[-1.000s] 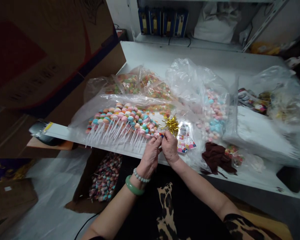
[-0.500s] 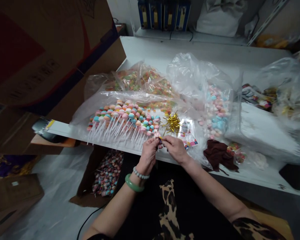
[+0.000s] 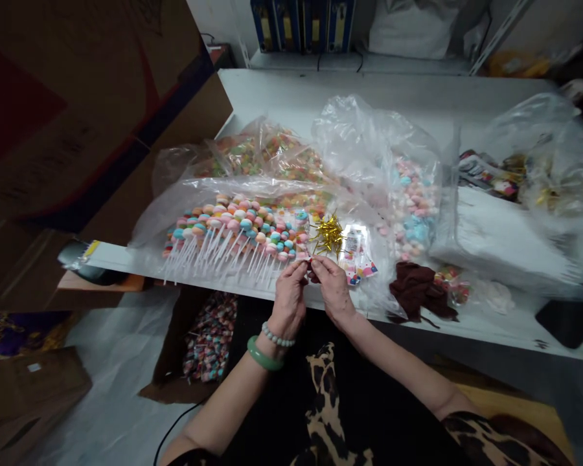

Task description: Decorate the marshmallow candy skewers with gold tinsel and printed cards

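At the table's front edge my left hand (image 3: 290, 288) is closed in a pinch on the gathered end of a small clear bag of candy (image 3: 302, 223). Its candy pieces look pastel, pointing away from me. My right hand (image 3: 336, 288) is closed too, fingertips meeting the left ones at the bag's neck. What it pinches is mostly hidden, but a gold bit like a twist tie showed there a moment ago. Just beyond lies a pile of gold twist ties (image 3: 329, 233). Left of it, skewers of round pastel candies (image 3: 233, 223) lie with white sticks towards me.
Printed packets (image 3: 357, 252) lie right of the ties. Behind are big clear bags of gummy candy (image 3: 272, 152) and pastel candy (image 3: 412, 200). A brown cloth (image 3: 420, 288) and white bags (image 3: 510, 233) lie right. A large carton (image 3: 92, 116) stands left; an open box (image 3: 162, 349) sits below.
The view has shifted slightly. My right hand has turned more upright and drawn closer to the left. The gold bit at the fingertips no longer shows.
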